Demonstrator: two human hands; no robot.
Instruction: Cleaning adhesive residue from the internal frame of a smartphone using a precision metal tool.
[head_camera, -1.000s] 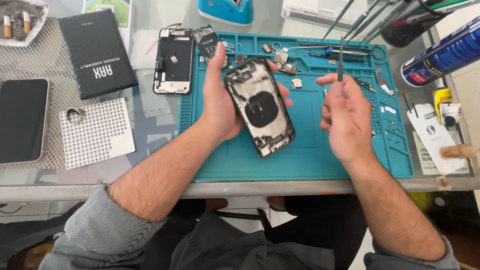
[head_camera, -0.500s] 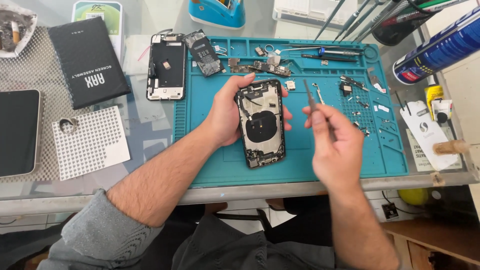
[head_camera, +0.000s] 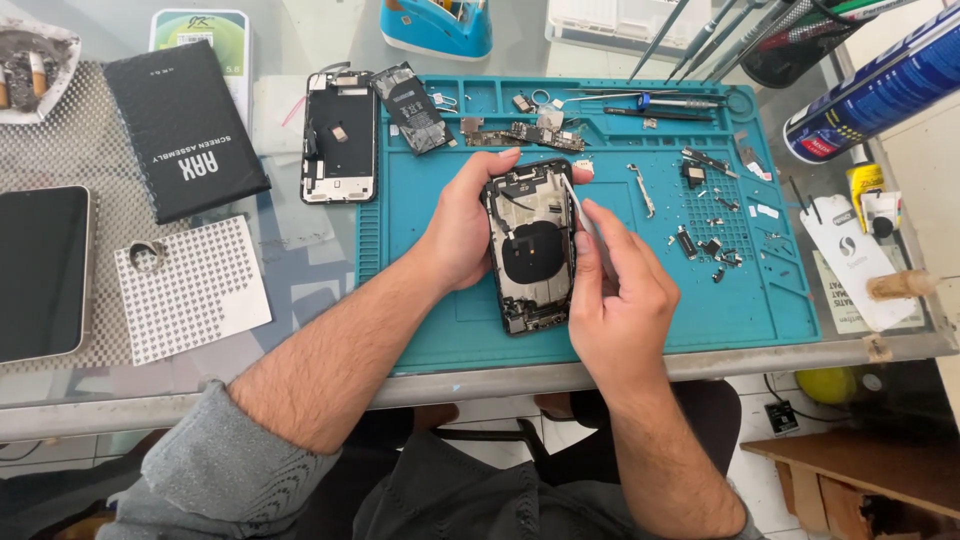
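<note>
An opened phone body (head_camera: 531, 248), its insides showing with a round black coil, lies on a teal work mat (head_camera: 620, 320). My left hand (head_camera: 462, 222) grips the phone's left edge, thumb over its top. My right hand (head_camera: 618, 296) pinches thin metal tweezers (head_camera: 573, 200), whose tip touches the phone's upper right corner. Small loose parts and screws (head_camera: 712, 245) are scattered on the mat to the right.
A detached screen frame (head_camera: 340, 135), a black battery (head_camera: 412, 95) and a circuit board strip (head_camera: 520, 132) lie near the mat's top. A black box (head_camera: 185, 125), a dark phone (head_camera: 38, 270) and a perforated white pad (head_camera: 195, 290) sit left. A spray can (head_camera: 875, 90) lies far right.
My right hand has come in from the right and lowered the tweezers onto the phone's upper right corner. My left hand has straightened the phone on the mat.
</note>
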